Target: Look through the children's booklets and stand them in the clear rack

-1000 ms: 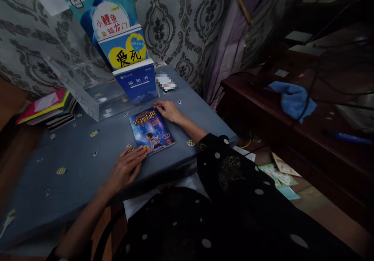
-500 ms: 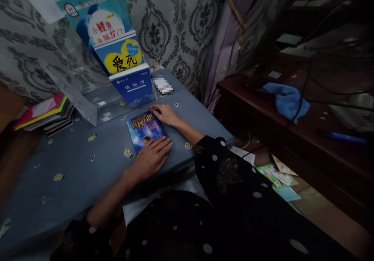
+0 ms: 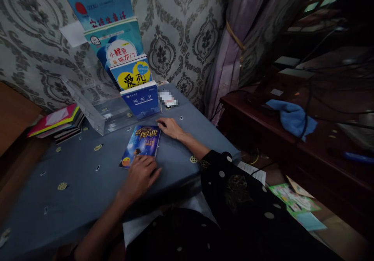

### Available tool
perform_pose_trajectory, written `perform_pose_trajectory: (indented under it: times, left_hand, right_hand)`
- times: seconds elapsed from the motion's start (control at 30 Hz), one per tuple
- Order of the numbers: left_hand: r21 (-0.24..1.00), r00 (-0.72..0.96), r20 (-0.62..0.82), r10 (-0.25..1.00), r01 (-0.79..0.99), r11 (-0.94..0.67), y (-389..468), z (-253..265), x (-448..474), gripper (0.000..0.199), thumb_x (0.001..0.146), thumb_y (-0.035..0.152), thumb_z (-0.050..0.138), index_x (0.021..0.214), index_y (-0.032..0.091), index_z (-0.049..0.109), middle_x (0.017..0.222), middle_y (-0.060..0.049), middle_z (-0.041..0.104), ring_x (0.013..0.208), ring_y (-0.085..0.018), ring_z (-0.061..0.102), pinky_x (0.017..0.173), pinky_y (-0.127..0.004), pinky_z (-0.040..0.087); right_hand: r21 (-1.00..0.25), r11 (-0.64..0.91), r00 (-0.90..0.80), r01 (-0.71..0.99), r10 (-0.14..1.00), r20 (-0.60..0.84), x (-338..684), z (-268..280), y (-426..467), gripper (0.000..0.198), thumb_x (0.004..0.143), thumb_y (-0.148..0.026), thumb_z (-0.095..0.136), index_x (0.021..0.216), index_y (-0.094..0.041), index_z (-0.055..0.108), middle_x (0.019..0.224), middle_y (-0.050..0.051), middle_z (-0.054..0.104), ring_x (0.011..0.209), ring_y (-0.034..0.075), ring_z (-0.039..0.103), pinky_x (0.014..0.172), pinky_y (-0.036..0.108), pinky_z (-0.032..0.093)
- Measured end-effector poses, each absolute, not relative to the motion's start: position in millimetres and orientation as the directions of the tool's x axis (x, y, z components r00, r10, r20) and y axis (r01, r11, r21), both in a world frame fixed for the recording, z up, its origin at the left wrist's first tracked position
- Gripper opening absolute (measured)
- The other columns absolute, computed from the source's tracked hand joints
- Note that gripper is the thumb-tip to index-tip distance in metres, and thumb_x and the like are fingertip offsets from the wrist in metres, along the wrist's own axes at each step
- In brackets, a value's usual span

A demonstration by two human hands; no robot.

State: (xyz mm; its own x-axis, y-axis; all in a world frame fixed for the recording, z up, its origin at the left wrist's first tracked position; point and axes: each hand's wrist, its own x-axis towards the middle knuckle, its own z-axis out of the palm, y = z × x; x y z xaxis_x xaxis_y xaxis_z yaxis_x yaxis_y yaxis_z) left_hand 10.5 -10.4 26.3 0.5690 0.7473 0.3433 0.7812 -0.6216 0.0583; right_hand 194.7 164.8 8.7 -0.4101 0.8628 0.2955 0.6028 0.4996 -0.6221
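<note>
A blue paperback book (image 3: 144,142) with gold title lettering lies flat on the table, its cover facing up. My left hand (image 3: 142,175) rests on its lower edge, fingers laid over the cover and thumb apart to the right. Beside the upper right corner is my right hand (image 3: 171,128), palm down with loosely bent fingers; its fingertips are at the corner, and I cannot tell whether they touch it. Just behind the book, a clear tiered stand (image 3: 87,109) holds several upright books, with a dark blue booklet (image 3: 142,101) in front.
A pile of folders and books (image 3: 55,122) lies at the table's left. A pixelated card-like item (image 3: 168,99) sits right of the stand. On the right, a dark red wooden desk (image 3: 263,128) carries a blue cloth (image 3: 292,117) and cables. Papers (image 3: 295,198) lie on the floor.
The book has turned clockwise on the table, its lower end swinging left. My left hand has moved left with that end, while my right hand stays by the upper corner. The view has shifted slightly.
</note>
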Motion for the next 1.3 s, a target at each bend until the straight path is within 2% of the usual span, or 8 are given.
perform_pose_trajectory:
  times: [0.07, 0.13, 0.23, 0.33, 0.47, 0.67, 0.97, 1.3]
  left_hand:
    - [0.020, 0.501, 0.374, 0.781, 0.837, -0.546, -11, 25, -8, 0.033, 0.100, 0.032, 0.050, 0.072, 0.020, 0.062, 0.079, -0.005, 0.068, 0.080, -0.021, 0.065, 0.082, -0.039, 0.052]
    - [-0.028, 0.426, 0.358, 0.831, 0.895, -0.446, -10, 25, -22, 0.029, 0.099, 0.034, 0.052, 0.075, 0.021, 0.062, 0.078, -0.006, 0.067, 0.081, -0.023, 0.065, 0.082, -0.038, 0.052]
    - [-0.106, 0.331, 0.305, 0.893, 0.944, -0.313, -2, 26, -28, 0.020, 0.097, 0.034, 0.054, 0.100, 0.018, 0.065, 0.101, -0.011, 0.069, 0.103, -0.031, 0.062, 0.089, -0.042, 0.051]
    - [-0.152, 0.286, 0.236, 0.929, 0.955, -0.255, 11, 28, -17, 0.032, 0.097, 0.032, 0.052, 0.123, 0.014, 0.061, 0.124, -0.014, 0.065, 0.116, -0.034, 0.058, 0.097, -0.047, 0.048]
    - [-0.179, 0.227, 0.137, 0.964, 0.963, -0.201, 29, 35, 5, 0.040, 0.099, 0.033, 0.049, 0.133, 0.012, 0.056, 0.136, -0.017, 0.060, 0.124, -0.033, 0.055, 0.101, -0.048, 0.046]
    - [-0.216, 0.190, 0.028, 0.981, 0.960, -0.180, 39, 51, 22, 0.038, 0.101, 0.035, 0.044, 0.126, 0.010, 0.059, 0.129, -0.019, 0.064, 0.118, -0.032, 0.059, 0.096, -0.044, 0.048]
    - [-0.170, 0.220, 0.019, 0.975, 0.962, -0.213, 41, 60, 19, 0.035, 0.102, 0.033, 0.040, 0.109, 0.013, 0.067, 0.112, -0.017, 0.072, 0.100, -0.030, 0.070, 0.079, -0.038, 0.053]
    - [-0.167, 0.211, 0.027, 0.977, 0.965, -0.204, 42, 63, 21, 0.038, 0.103, 0.030, 0.034, 0.106, 0.013, 0.068, 0.106, -0.016, 0.074, 0.094, -0.030, 0.073, 0.073, -0.037, 0.054]
  right_hand:
    - [-0.665, 0.481, -0.414, 0.570, 0.868, 0.273, 194, 12, 161, 0.031, 0.096, -0.019, 0.050, 0.120, -0.014, 0.069, 0.098, 0.009, 0.076, 0.089, 0.020, 0.069, 0.085, 0.032, 0.050]
    - [-0.715, 0.474, -0.436, 0.513, 0.862, 0.259, 192, 13, 157, 0.031, 0.096, -0.019, 0.050, 0.118, -0.013, 0.070, 0.089, 0.006, 0.076, 0.082, 0.018, 0.069, 0.081, 0.029, 0.050]
    - [-0.773, 0.464, -0.464, 0.433, 0.850, 0.251, 188, 12, 154, 0.030, 0.096, -0.018, 0.049, 0.114, -0.012, 0.072, 0.078, 0.003, 0.074, 0.074, 0.015, 0.068, 0.075, 0.026, 0.050]
    - [-0.802, 0.455, -0.471, 0.387, 0.845, 0.253, 187, 9, 154, 0.029, 0.095, -0.016, 0.049, 0.112, -0.012, 0.072, 0.073, 0.002, 0.071, 0.068, 0.013, 0.066, 0.072, 0.025, 0.050]
    - [-0.826, 0.453, -0.477, 0.335, 0.838, 0.266, 189, 6, 156, 0.028, 0.095, -0.015, 0.049, 0.112, -0.014, 0.071, 0.070, 0.000, 0.070, 0.063, 0.011, 0.064, 0.069, 0.025, 0.051]
    - [-0.835, 0.438, -0.487, 0.332, 0.838, 0.246, 190, 8, 156, 0.028, 0.095, -0.014, 0.049, 0.111, -0.012, 0.071, 0.072, 0.001, 0.070, 0.061, 0.012, 0.064, 0.070, 0.026, 0.052]
    - [-0.867, 0.395, -0.437, 0.305, 0.866, 0.241, 192, 12, 157, 0.023, 0.096, -0.018, 0.052, 0.110, -0.013, 0.070, 0.075, 0.002, 0.073, 0.058, 0.012, 0.065, 0.068, 0.027, 0.054]
    - [-0.945, 0.321, -0.355, 0.069, 0.893, 0.278, 193, 14, 161, 0.023, 0.094, -0.025, 0.053, 0.106, -0.013, 0.068, 0.083, 0.005, 0.074, 0.052, 0.008, 0.062, 0.056, 0.020, 0.052]
